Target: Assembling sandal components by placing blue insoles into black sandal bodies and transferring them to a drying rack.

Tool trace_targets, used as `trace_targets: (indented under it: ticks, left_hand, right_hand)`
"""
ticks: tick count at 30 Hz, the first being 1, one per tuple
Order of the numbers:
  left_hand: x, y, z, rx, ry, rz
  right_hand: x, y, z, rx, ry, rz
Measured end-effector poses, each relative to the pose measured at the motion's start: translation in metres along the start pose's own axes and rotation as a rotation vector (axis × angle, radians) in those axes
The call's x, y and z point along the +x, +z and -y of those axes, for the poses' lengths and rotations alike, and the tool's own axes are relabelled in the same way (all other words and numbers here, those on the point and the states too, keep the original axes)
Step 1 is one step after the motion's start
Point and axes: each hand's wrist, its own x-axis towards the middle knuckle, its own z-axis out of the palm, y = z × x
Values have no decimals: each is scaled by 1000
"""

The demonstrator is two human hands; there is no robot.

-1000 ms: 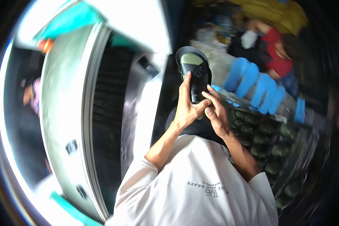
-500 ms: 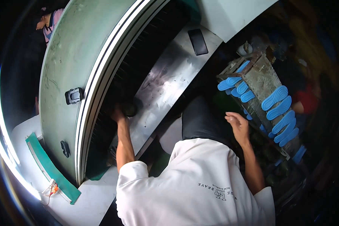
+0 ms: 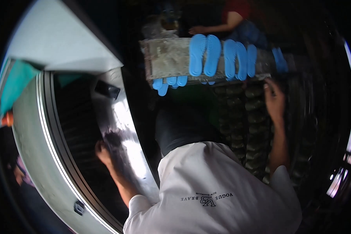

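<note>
My left hand [image 3: 102, 152] is over the dark gap beside a shiny metal ledge [image 3: 121, 113]; its fingers are blurred and nothing shows clearly in them. My right hand [image 3: 275, 99] reaches up near the front edge of a worn grey bench [image 3: 165, 58]. Its fingers are a little apart, with nothing visible between them. Blue insoles lie across the bench, among them a pair of insoles [image 3: 197, 54] toward its middle and a narrow insole [image 3: 251, 60] further right. More blue insoles [image 3: 171, 81] poke out below the bench's front edge.
A black phone [image 3: 107, 90] rests on the ledge's far end. To the left curves a long pale-green machine cover [image 3: 31, 117] beside a dark bristly gap. Rows of dark rounded shapes [image 3: 255, 117] stand below the bench. Another person's arm [image 3: 218, 29] reaches in behind it.
My view has swung right, so the bench now lies straight ahead. My right hand has come up close to its front edge. My left hand has stayed by the ledge.
</note>
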Motion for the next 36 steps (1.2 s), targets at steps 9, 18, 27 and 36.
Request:
trace_targets:
  ticks: [9,18,27,36]
  left_hand:
    - [-67,453,-395,-372,172,1073]
    - [-86,591,-388,-161,161,1077]
    - [-94,529,-422,-385,-139,1107]
    - [-162,436,-506,-1376,-465,1367]
  right_hand:
    - [-123,-264,-150,-1086,327,-405]
    - [-144,-258,-191,-879,745,-388]
    - [-113,-246,-164,-181,836,-447]
    - [-120,-222,-112,1480,716,-595]
